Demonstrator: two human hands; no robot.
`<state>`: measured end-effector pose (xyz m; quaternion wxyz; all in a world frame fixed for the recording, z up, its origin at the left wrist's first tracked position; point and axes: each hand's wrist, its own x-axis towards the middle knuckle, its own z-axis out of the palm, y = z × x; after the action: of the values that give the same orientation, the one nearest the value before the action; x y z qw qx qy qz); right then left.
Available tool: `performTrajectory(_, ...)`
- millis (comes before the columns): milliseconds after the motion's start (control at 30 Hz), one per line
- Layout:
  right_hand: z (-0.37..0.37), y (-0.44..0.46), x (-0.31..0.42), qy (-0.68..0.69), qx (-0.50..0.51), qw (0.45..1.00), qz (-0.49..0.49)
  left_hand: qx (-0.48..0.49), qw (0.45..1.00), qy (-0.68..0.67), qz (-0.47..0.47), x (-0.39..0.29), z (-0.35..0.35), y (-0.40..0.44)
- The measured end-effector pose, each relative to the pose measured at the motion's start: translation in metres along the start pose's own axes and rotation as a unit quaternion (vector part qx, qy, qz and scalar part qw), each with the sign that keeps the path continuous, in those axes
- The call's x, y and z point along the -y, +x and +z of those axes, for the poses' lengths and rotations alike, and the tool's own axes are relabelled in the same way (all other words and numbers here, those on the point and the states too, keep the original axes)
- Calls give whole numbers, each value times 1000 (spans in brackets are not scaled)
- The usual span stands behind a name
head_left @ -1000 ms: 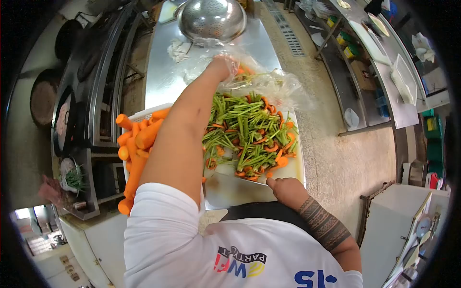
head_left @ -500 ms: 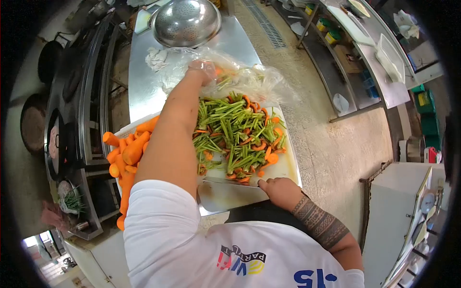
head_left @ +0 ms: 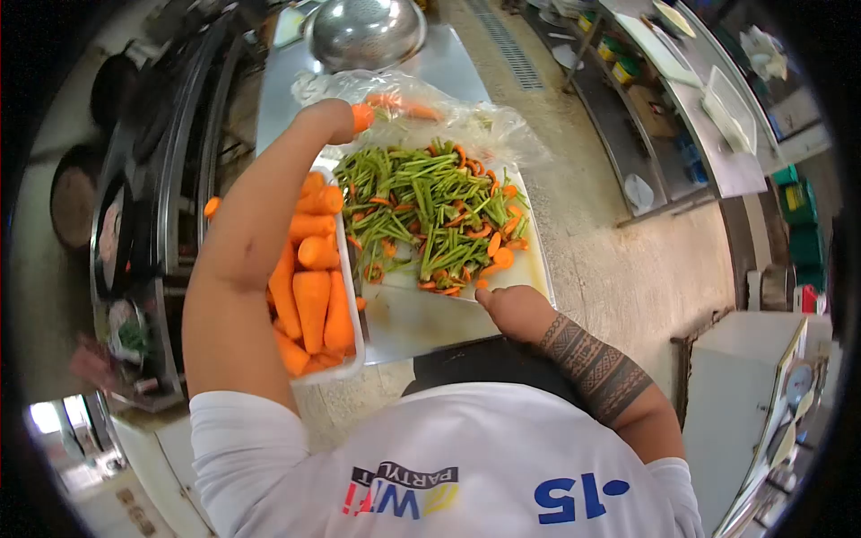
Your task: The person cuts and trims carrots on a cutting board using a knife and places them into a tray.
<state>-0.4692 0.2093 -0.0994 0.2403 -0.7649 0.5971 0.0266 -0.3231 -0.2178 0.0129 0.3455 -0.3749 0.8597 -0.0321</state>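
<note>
My left hand (head_left: 330, 120) is closed around an orange carrot (head_left: 362, 117) at the near edge of a clear plastic bag (head_left: 502, 134). Another long carrot (head_left: 413, 109) shows at the bag. My right hand (head_left: 518, 312) grips a knife, its blade seen nearly edge-on at the front of a heap of cut green stalks (head_left: 426, 193) and carrot ends (head_left: 502, 258). The heap lies on a white cutting board (head_left: 404, 325). Left of the board, partly behind my left arm, a white tub (head_left: 357, 345) holds several peeled carrots (head_left: 311, 305).
A metal colander (head_left: 368, 34) sits upside down at the far end of the steel table (head_left: 457, 67). A stove (head_left: 170, 179) with pans runs along the left. Steel shelving (head_left: 619, 134) stands to the right, a white cabinet (head_left: 726, 386) at lower right.
My left arm has drawn back and left from the bag, now with a carrot in the hand, uncovering the tub. The view has shifted. My right hand stays on the knife by the heap.
</note>
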Motion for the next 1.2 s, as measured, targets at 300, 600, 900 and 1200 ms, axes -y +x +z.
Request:
performTrajectory(300, 5, -8, -42, 61, 6, 997, -55, -243, 806, -516, -158, -83, 156, -194)
performTrajectory(600, 8, -62, -93, 119, 7, 992, -46, -261, 748, -549, -267, -287, 242, -259)
performTrajectory(900, -42, -50, -31, 92, -24, 991, -100, -222, 828, -401, -322, -345, 275, -252)
performTrajectory(1200, -31, -40, -19, 6, 43, 989, -138, -189, 849, -363, -334, -349, 271, -259)
